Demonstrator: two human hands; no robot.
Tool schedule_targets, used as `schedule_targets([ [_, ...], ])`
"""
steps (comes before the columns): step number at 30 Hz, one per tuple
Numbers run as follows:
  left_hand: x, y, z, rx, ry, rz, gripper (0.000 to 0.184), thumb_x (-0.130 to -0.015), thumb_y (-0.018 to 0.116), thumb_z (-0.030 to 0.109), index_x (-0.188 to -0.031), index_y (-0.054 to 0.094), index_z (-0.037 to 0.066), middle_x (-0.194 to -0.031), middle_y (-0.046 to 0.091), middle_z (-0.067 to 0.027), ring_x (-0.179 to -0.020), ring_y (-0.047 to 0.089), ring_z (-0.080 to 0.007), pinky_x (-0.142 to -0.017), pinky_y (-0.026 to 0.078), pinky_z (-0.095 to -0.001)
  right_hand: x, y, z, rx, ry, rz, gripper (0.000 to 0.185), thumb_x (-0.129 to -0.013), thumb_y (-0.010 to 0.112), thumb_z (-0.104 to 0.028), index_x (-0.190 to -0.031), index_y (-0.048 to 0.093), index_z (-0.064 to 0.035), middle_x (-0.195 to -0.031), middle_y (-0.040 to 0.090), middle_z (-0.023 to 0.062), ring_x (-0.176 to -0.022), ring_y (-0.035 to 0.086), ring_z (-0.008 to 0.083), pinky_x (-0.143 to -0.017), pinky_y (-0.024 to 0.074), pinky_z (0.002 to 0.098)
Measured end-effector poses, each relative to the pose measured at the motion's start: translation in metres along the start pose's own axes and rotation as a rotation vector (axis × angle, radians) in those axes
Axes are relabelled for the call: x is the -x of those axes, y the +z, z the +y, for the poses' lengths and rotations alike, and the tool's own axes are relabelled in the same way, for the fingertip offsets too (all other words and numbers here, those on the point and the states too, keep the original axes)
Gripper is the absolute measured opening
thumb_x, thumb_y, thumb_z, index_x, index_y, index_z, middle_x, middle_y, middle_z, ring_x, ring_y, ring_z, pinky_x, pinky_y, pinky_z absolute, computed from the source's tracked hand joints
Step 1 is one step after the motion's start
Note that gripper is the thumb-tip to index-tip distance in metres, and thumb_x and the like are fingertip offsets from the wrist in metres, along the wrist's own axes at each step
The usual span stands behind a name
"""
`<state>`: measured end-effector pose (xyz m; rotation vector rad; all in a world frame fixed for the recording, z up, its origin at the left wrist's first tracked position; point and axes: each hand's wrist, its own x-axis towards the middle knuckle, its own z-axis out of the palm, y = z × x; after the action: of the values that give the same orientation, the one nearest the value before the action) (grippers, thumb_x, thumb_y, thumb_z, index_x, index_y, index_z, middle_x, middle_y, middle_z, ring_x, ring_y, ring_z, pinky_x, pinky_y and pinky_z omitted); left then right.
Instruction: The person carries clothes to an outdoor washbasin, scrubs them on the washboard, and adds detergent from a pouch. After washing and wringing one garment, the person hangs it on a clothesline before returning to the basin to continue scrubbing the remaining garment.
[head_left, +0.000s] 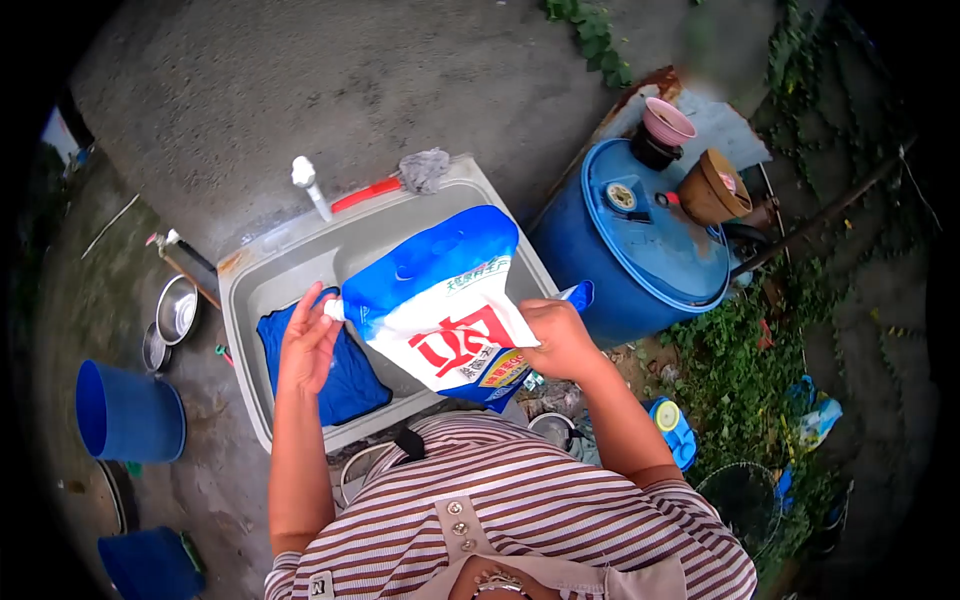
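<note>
A large blue and white detergent pouch (440, 290) with red lettering is held tilted above the sink, its spout end toward the left. My right hand (556, 338) is closed around the pouch's lower right edge, crumpling it. The fingers of my left hand (308, 350) are pinched at the white cap (334, 310) on the spout. Below my left hand, a dark blue cloth (345, 375) lies in the basin of the grey sink (245, 370). The pouch hides much of the basin's right part.
A white tap (309, 185), a red-handled tool (366, 194) and a grey rag (424, 170) are along the sink's back edge. To the right stands a blue barrel (600, 240) with pots (712, 188) on top. A blue bucket (130, 410) and metal bowls (178, 310) are at left.
</note>
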<state>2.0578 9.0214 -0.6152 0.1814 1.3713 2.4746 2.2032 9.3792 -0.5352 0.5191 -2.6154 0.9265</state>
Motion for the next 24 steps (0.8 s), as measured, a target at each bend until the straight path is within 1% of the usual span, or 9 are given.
schedule_targets([
  [4,-0.017,0.022,-0.002,0.275,-0.175,-0.036,0.053,-0.100,0.062,0.006,-0.150,0.046,0.001,-0.138,0.061,-0.0128,-0.123,0.062,-0.0214,-0.110,0.050,-0.0371,0.017,-0.014,0.005,-0.026,0.054,0.029,0.022,-0.063,0.069,-0.003,-0.085,0.071,-0.0080,-0.074,0.061,0.0111,-0.074,0.065,0.0346,-0.064,0.0505,0.0451],
  [8,-0.045,0.044,-0.020,0.088,-0.209,-0.085,0.056,-0.098,0.060,0.001,-0.152,0.045,0.004,-0.147,0.056,-0.0127,-0.121,0.063,-0.0187,-0.107,0.052,-0.0365,0.036,-0.027,0.022,-0.023,0.114,0.100,0.022,-0.064,0.069,-0.004,-0.085,0.071,-0.0087,-0.075,0.062,0.0110,-0.074,0.065,0.0343,-0.064,0.0507,0.0450],
  [9,-0.049,0.057,-0.018,0.105,-0.188,-0.131,0.064,-0.095,0.059,-0.001,-0.155,0.039,0.006,-0.152,0.049,-0.0163,-0.130,0.058,-0.0247,-0.113,0.047,-0.0410,0.041,-0.033,0.028,-0.011,0.151,0.124,0.021,-0.065,0.069,-0.004,-0.086,0.071,-0.0090,-0.075,0.062,0.0111,-0.074,0.065,0.0342,-0.063,0.0507,0.0450],
  [10,-0.052,0.070,-0.018,0.098,-0.190,-0.141,0.064,-0.095,0.059,-0.001,-0.155,0.039,0.006,-0.152,0.049,-0.0163,-0.130,0.058,-0.0247,-0.113,0.047,-0.0410,0.047,-0.038,0.036,-0.010,0.155,0.136,0.021,-0.065,0.069,-0.004,-0.086,0.071,-0.0090,-0.075,0.062,0.0111,-0.074,0.065,0.0342,-0.063,0.0507,0.0450],
  [12,-0.056,0.097,-0.019,0.284,-0.256,-0.240,0.072,-0.092,0.057,0.000,-0.159,0.032,0.006,-0.157,0.041,-0.0201,-0.141,0.047,-0.0326,-0.119,0.040,-0.0452,0.059,-0.046,0.056,-0.006,0.212,0.306,0.017,-0.070,0.068,-0.003,-0.086,0.071,-0.0084,-0.076,0.063,0.0114,-0.074,0.065,0.0333,-0.063,0.0511,0.0435],
  [13,-0.059,0.103,-0.024,0.215,-0.254,-0.224,0.074,-0.091,0.057,0.004,-0.159,0.029,0.006,-0.159,0.037,-0.0220,-0.148,0.037,-0.0378,-0.123,0.033,-0.0482,0.063,-0.051,0.067,-0.027,0.214,0.414,0.015,-0.073,0.068,-0.002,-0.086,0.071,-0.0083,-0.077,0.064,0.0121,-0.073,0.063,0.0327,-0.062,0.0511,0.0423],
  [16,-0.064,0.111,-0.041,0.126,-0.288,-0.142,0.071,-0.093,0.057,0.004,-0.158,0.030,0.005,-0.158,0.038,-0.0214,-0.147,0.039,-0.0362,-0.122,0.034,-0.0479,0.070,-0.086,0.092,-0.118,0.281,0.723,0.025,-0.083,0.068,0.003,-0.105,0.076,-0.0071,-0.086,0.072,0.0128,-0.083,0.071,0.0255,-0.071,0.0532,0.0340],
  [20,-0.051,0.083,-0.069,0.042,-0.371,0.055,0.053,-0.097,0.058,0.009,-0.149,0.046,0.004,-0.140,0.057,-0.0148,-0.126,0.058,-0.0272,-0.110,0.047,-0.0412,0.076,-0.148,0.138,-0.334,0.456,1.031,0.019,-0.091,0.071,-0.001,-0.109,0.074,0.0021,-0.100,0.074,0.0067,-0.089,0.067,0.0126,-0.074,0.0518,0.0287],
  [24,-0.016,0.038,-0.080,-0.058,-0.377,0.284,0.045,-0.097,0.061,0.014,-0.141,0.053,0.005,-0.128,0.064,-0.0073,-0.113,0.064,-0.0202,-0.101,0.052,-0.0357,0.075,-0.203,0.199,-0.442,0.426,1.292,0.023,-0.092,0.074,-0.007,-0.113,0.072,0.0033,-0.107,0.073,0.0067,-0.093,0.066,0.0124,-0.081,0.0501,0.0269],
])
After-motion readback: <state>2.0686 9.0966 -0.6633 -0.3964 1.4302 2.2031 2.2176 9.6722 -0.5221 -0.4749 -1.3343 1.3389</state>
